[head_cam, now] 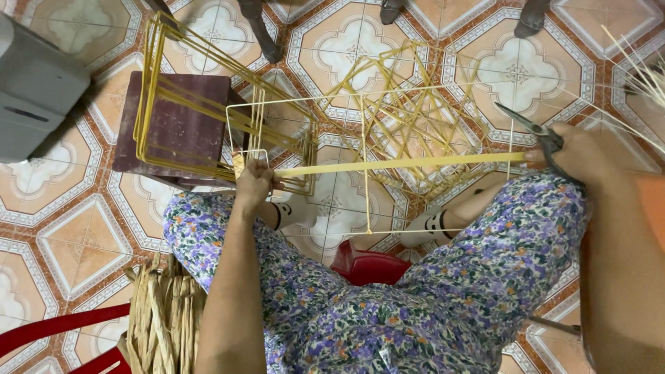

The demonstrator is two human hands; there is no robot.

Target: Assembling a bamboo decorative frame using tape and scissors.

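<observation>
My left hand (253, 181) pinches one end of a long flat yellow strip (402, 164) against the corner of a white wire frame (364, 131) that stands in front of my knees. My right hand (578, 154) holds the other end of the strip stretched taut and also grips a pair of scissors (537, 131), blades pointing up-left. The strip runs level across the frame. I sit on a low red stool (364, 266) in flowered trousers.
Yellow-wrapped wire frames (201, 97) lean on a dark red stool (176, 128) at the left. More yellow frames (415, 111) lie on the tiled floor behind. A bundle of dried fibre (163, 318) sits by my left thigh. Thin sticks (644, 69) are at the right.
</observation>
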